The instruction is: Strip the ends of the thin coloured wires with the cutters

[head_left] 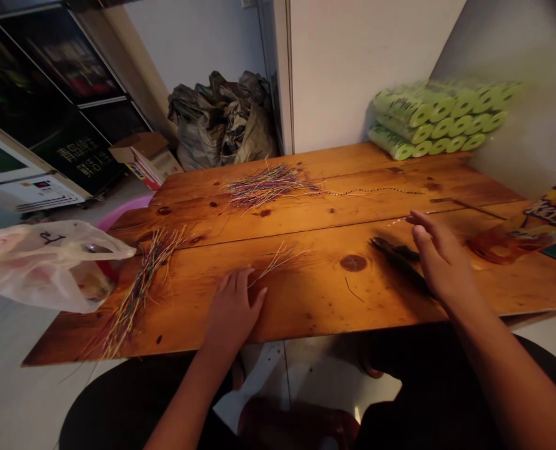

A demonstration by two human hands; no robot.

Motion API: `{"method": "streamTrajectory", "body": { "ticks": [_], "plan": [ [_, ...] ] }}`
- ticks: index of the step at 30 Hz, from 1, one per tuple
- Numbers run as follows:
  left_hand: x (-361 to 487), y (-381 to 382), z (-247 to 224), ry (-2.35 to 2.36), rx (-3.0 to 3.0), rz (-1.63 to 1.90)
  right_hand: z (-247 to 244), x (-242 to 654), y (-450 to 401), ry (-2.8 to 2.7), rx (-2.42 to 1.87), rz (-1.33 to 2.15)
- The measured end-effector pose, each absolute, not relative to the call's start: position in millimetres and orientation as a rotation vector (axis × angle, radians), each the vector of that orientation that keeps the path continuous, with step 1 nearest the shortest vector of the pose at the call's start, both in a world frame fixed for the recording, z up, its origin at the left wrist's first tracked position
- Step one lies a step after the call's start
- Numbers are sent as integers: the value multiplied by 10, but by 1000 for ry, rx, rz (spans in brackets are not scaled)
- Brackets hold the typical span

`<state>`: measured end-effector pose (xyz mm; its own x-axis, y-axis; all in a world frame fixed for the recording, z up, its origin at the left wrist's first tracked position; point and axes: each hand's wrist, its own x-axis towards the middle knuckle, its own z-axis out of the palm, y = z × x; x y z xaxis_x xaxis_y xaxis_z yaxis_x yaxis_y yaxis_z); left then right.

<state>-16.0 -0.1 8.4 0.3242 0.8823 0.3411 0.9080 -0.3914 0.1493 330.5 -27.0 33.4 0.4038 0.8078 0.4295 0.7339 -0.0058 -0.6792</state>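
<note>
My left hand (235, 303) rests on the wooden table (301, 312), its fingers lying over the near end of a small bunch of thin wires (278, 259) and its thumb apart. My right hand (441, 259) is raised at the right with fingers stretched and thumb apart, holding nothing. Just beside and partly beneath it lies a dark hand tool (402, 262) that looks like pliers. A larger bundle of coloured wires (142, 287) is at the table's left. Farther back, a heap of multicoloured wires (263, 186) lies with a long twisted strand (372, 190) reaching right.
A plastic bag (48, 262) sits over the left edge. Green-wrapped paper rolls (437, 119) are stacked at the back right, near an orange packet (535, 219). A thin dark rod (479, 209) and a short wire piece (353, 290) lie on the table. Sacks (222, 122) stand behind.
</note>
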Motion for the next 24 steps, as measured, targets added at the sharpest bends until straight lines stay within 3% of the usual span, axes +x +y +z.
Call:
{"method": "streamTrajectory", "body": {
  "ticks": [10,24],
  "plan": [
    [-139,470,142,-1741,-2550,-448,17,3603,-560,-1676,-2200,-55],
    [278,551,272,-1566,-2513,-289,-117,3486,-579,-1777,-2300,-408]
  ]
}}
